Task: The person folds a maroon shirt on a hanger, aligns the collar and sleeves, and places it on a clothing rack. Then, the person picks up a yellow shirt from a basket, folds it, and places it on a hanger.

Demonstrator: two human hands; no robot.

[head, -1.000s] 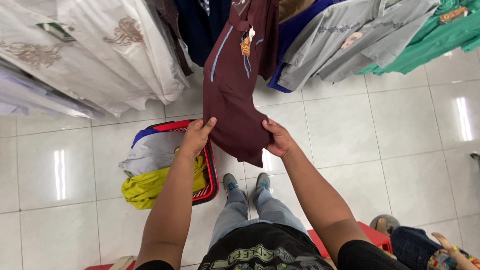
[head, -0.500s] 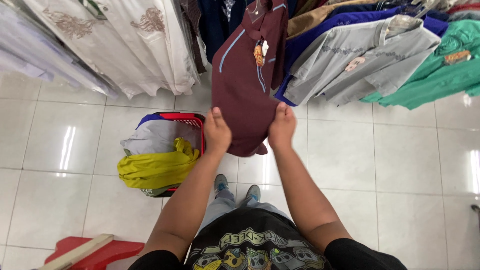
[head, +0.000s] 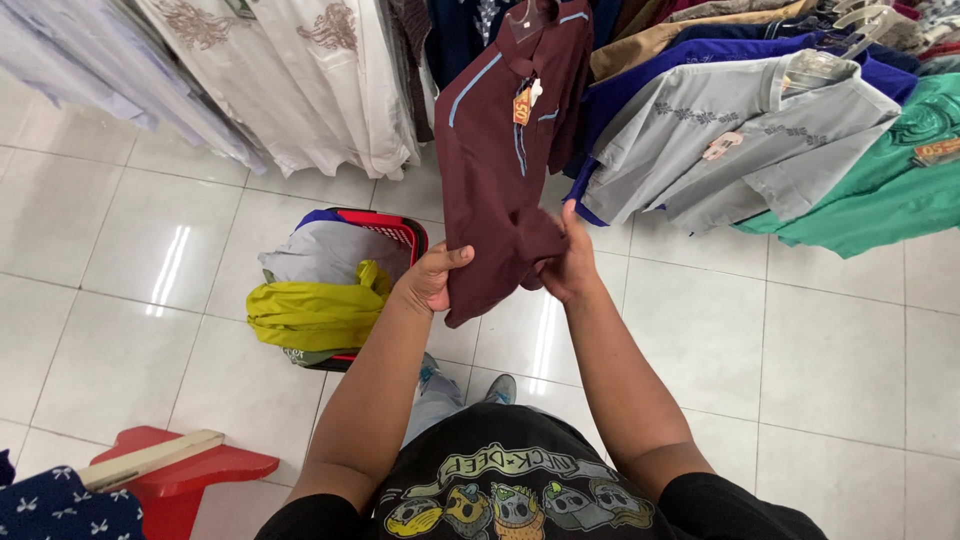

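Both the left hand (head: 432, 280) and right hand (head: 568, 262) are closed on the hem of the maroon shirt (head: 505, 150) hanging off the rack (soft, light, floppy cloth), best pinched at that bottom edge.

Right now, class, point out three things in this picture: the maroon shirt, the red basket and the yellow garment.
maroon shirt (head: 500, 170), head view, on the chest panel below the collar.
red basket (head: 405, 228), head view, on its far rim.
yellow garment (head: 310, 315), head view, on the middle of the folded cloth draped over the basket.
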